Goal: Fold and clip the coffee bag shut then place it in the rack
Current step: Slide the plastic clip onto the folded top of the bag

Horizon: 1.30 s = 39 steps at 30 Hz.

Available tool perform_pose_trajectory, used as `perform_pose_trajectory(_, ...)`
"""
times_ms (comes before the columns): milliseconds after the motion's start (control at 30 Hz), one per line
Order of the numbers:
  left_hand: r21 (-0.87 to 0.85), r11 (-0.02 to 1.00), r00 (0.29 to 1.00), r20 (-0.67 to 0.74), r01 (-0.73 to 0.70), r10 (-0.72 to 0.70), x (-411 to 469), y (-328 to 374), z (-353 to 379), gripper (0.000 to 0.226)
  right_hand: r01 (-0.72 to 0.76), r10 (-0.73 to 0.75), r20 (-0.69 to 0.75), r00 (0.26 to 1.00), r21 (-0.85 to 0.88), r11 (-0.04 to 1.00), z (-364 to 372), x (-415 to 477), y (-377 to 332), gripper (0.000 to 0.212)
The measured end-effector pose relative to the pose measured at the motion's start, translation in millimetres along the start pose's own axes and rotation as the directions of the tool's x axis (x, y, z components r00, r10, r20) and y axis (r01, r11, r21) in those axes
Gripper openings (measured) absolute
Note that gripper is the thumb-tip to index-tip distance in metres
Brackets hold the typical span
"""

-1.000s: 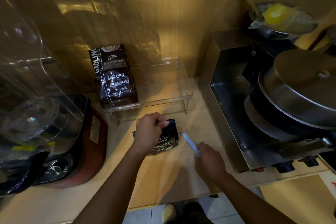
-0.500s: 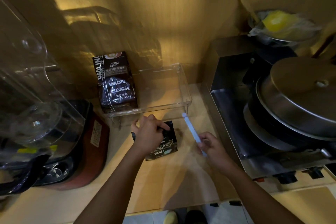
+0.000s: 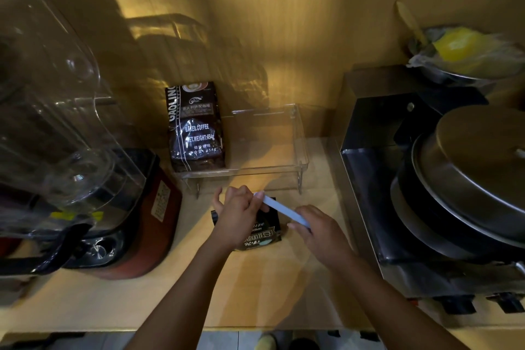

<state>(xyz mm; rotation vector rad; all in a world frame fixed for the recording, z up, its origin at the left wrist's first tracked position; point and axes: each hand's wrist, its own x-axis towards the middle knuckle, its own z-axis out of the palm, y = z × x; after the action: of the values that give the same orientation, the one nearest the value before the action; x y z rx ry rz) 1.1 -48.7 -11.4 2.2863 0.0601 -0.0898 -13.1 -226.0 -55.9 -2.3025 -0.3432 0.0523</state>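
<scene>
Wooden counter (image 3: pixel 284 293) across the lower frame, dimly lit. At far left, a big clear-jug blender (image 3: pixel 71 150) on a red base; at right, a steel cooker (image 3: pixel 426 179) with a domed lid. Both well apart from the work.

Centre frame, against the wall: clear rack (image 3: pixel 272 162) on short legs, one large coffee bag (image 3: pixel 196 128) upright in its left part, the right part open, likely the slot meant for the smaller bag.

Just below the rack, on the counter: small coffee bag (image 3: pixel 261 236), dark, lying flat, top end toward the rack and hidden under the left hand (image 3: pixel 238 216). Fingers curled down on that top edge, apparently pinning the fold so it cannot spring open.

Right hand (image 3: pixel 321 233) pinching the near end of the pale blue clip (image 3: pixel 281 209), laid slantwise over the bag, far end touching the left fingers. Clip apparently being lined up along the fold; whether open or snapped, cannot tell.
</scene>
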Motion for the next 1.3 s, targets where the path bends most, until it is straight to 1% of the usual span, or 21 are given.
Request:
perform_pose_trajectory(100,-0.072,0.997,0.996,-0.073,0.039,-0.044,-2,2,2,0.047,0.155,-0.161,-0.071,0.984,-0.086,0.984,-6,0,-2,0.021)
perform_pose_trajectory(200,-0.163,0.985,0.992,-0.098,0.063,-0.079,-2,1,5,0.052,0.209,-0.224,-0.115,0.968,-0.129,0.969,-10,3,0,0.021)
perform_pose_trajectory(300,-0.249,0.964,0.987,-0.105,0.091,-0.121,0,1,5,0.054,0.211,-0.233,-0.156,0.96,-0.144,0.967,-9,7,1,0.018)
perform_pose_trajectory(367,-0.335,0.932,0.97,-0.142,0.141,-0.198,2,0,4,0.05,0.172,-0.18,-0.206,0.962,-0.054,0.984,-6,8,0,0.013)
perform_pose_trajectory(433,-0.369,0.911,0.95,-0.168,0.187,-0.263,7,0,2,0.046,0.136,-0.123,-0.228,0.966,0.043,0.99,-5,11,1,0.012)
perform_pose_trajectory(500,-0.32,0.931,0.958,-0.161,0.178,-0.238,12,2,1,0.05,0.1,-0.076,-0.18,0.981,0.132,0.986,-5,14,4,0.015)
perform_pose_trajectory(533,-0.302,0.938,0.963,-0.154,0.167,-0.221,14,3,1,0.051,0.06,-0.031,-0.131,0.991,0.222,0.973,-6,16,5,0.017)
perform_pose_trajectory(600,-0.285,0.944,0.964,-0.151,0.169,-0.218,17,7,1,0.05,-0.041,0.057,-0.029,0.998,0.4,0.916,-12,20,8,0.019)
perform_pose_trajectory(633,-0.272,0.946,0.963,-0.152,0.175,-0.222,18,7,1,0.048,-0.083,0.085,0.015,0.996,0.444,0.892,-16,21,10,0.019)
perform_pose_trajectory(700,-0.246,0.954,0.964,-0.157,0.17,-0.212,18,6,2,0.042,-0.137,0.106,0.093,0.99,0.461,0.877,-23,23,14,0.02)
perform_pose_trajectory(767,-0.238,0.955,0.968,-0.139,0.175,-0.211,19,5,2,0.036,-0.149,0.105,0.122,0.987,0.441,0.885,-29,25,17,0.018)
perform_pose_trajectory(900,-0.24,0.955,0.97,-0.129,0.171,-0.206,18,4,1,0.031,-0.103,0.06,0.124,0.99,0.378,0.92,-35,30,21,0.021)
perform_pose_trajectory(967,-0.253,0.954,0.972,-0.131,0.16,-0.197,17,5,0,0.03,-0.066,0.038,0.082,0.996,0.373,0.926,-36,33,23,0.024)
perform_pose_trajectory(1033,-0.251,0.957,0.975,-0.128,0.144,-0.18,16,4,0,0.03,-0.053,0.051,0.015,0.999,0.375,0.926,-40,37,27,0.026)
perform_pose_trajectory(1100,-0.241,0.961,0.978,-0.126,0.132,-0.166,14,3,-1,0.029,-0.032,0.036,-0.006,0.999,0.341,0.94,-44,42,34,0.027)
perform_pose_trajectory(1133,-0.236,0.963,0.978,-0.125,0.132,-0.165,13,2,-1,0.028,-0.02,0.018,0.01,1.0,0.305,0.952,-46,45,37,0.024)
perform_pose_trajectory(1200,-0.222,0.966,0.979,-0.121,0.135,-0.164,11,2,-2,0.027,0.0,-0.02,0.097,0.995,0.209,0.978,-47,48,39,0.017)
perform_pose_trajectory(1267,-0.195,0.971,0.982,-0.105,0.137,-0.16,11,2,-2,0.024,0.038,-0.061,0.196,0.979,0.118,0.992,-47,51,35,0.016)
perform_pose_trajectory(1300,-0.181,0.974,0.983,-0.096,0.138,-0.157,10,3,-2,0.022,0.064,-0.081,0.223,0.971,0.085,0.994,-47,52,32,0.016)
